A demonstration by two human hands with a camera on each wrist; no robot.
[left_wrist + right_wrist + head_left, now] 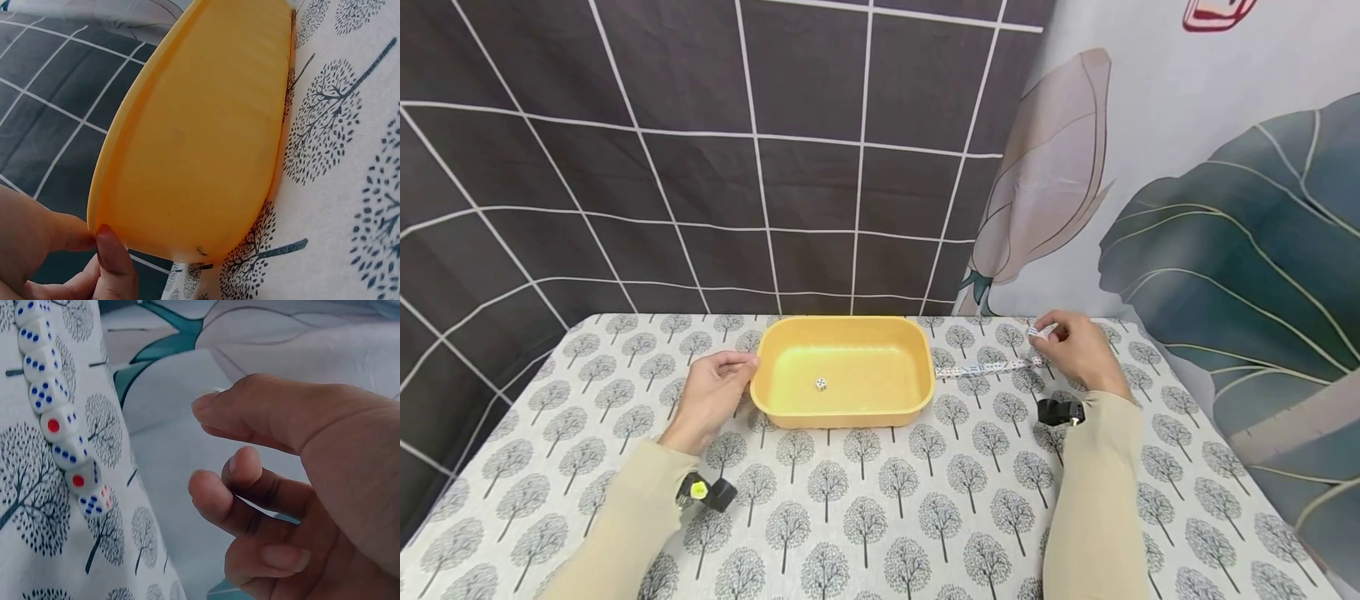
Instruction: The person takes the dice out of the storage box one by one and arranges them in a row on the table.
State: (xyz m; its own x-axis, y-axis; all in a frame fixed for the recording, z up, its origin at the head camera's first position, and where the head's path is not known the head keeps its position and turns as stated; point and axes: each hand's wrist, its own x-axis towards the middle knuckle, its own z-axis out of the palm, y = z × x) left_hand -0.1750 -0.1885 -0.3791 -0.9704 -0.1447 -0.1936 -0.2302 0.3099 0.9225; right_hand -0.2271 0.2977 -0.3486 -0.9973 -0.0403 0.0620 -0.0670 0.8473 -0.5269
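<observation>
A yellow plastic basin [842, 421] stands on the cloth with one white die [821, 384] on its floor. At the basin's left end, my left hand [715, 392] pinches the rim between thumb and finger; the left wrist view shows the basin's outer wall [194, 137] beside those fingertips. A row of white dice [988, 367] with blue and red dots runs rightward from the basin. Just beyond the right end of this row is my right hand [1078, 350]. In the right wrist view its thumb and fingers stand apart, bent, with no die visible between them.
A tablecloth [865, 525] printed with trees covers the table. Behind it hang a dark cloth [805, 183] with a white grid and a pale curtain [1150, 150] with flowers and leaves. Both wrists wear black straps with small devices.
</observation>
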